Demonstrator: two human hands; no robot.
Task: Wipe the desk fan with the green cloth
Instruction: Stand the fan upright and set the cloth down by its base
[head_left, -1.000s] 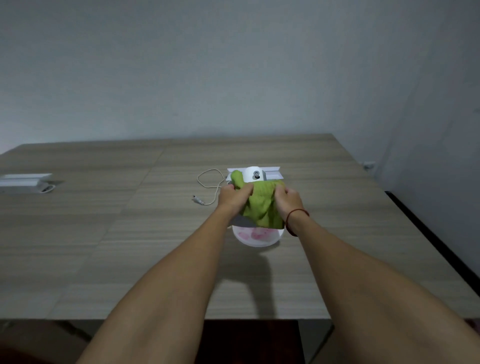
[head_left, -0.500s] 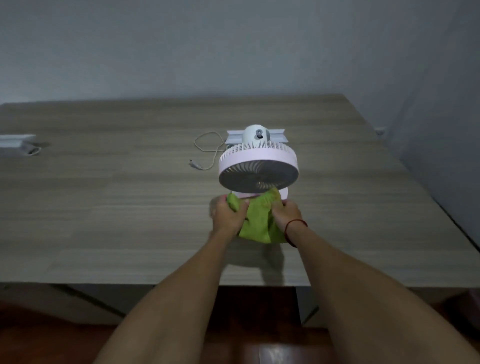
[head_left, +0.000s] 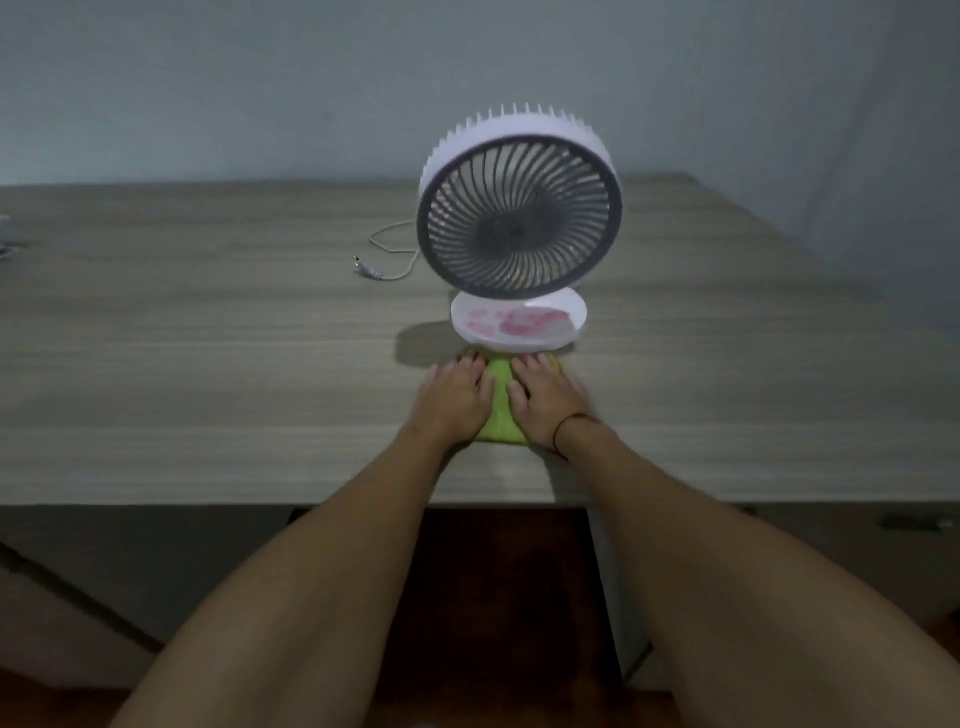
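The desk fan (head_left: 519, 218) stands upright on the wooden table (head_left: 208, 338), its grey grille facing me. Its white round base (head_left: 519, 322) carries pink marks. The green cloth (head_left: 501, 410) lies flat on the table just in front of the base. My left hand (head_left: 454, 400) rests palm down on the cloth's left part, fingers spread. My right hand (head_left: 545, 402) lies flat on its right part, with a thin dark band at the wrist. My fingertips almost reach the base; I cannot tell if they touch it. Most of the cloth is hidden under my hands.
The fan's white cable with its plug (head_left: 387, 260) curls on the table to the left behind the fan. The table's front edge (head_left: 260, 501) runs close below my wrists. A grey wall stands behind and to the right.
Both hands came down from the fan with the cloth and now lie flat on it on the table. The fan head now stands upright, grille towards me. My view sank lower and closer.
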